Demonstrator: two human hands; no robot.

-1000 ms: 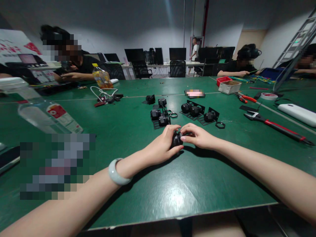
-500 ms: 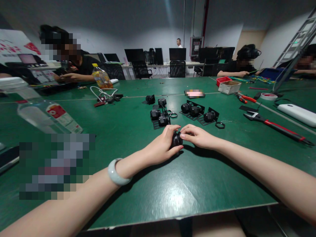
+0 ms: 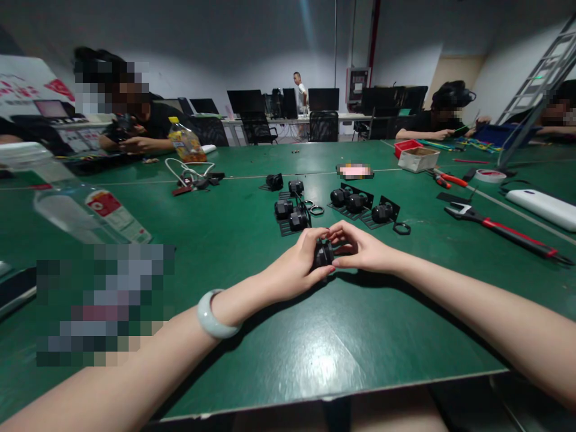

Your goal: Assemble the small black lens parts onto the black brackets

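A black cable gland (image 3: 323,255) is held just above the table between my two hands. My left hand (image 3: 302,257) is closed round its left side, thumb below and fingers over the top. My right hand (image 3: 362,249) has its thumb and curled fingers at the gland's right end; part of that end is hidden. Beyond them, several similar black glands (image 3: 299,219) sit on slotted black brackets (image 3: 292,230). Loose black ring nuts (image 3: 317,210) lie beside these, and another nut (image 3: 402,228) rests to the right by a second group of glands (image 3: 356,203).
At right lie an adjustable wrench (image 3: 508,231), orange-handled pliers (image 3: 451,179), a tape roll (image 3: 490,176) and a white case (image 3: 542,207). A white box (image 3: 418,159) stands farther back. A clear plastic jar (image 3: 81,198) is at left. Other people sit across the green table (image 3: 252,354).
My right hand's fingers have shifted on the gland, its thumb now lower and its knuckles raised. My left hand stays put. A person in the background has moved left.
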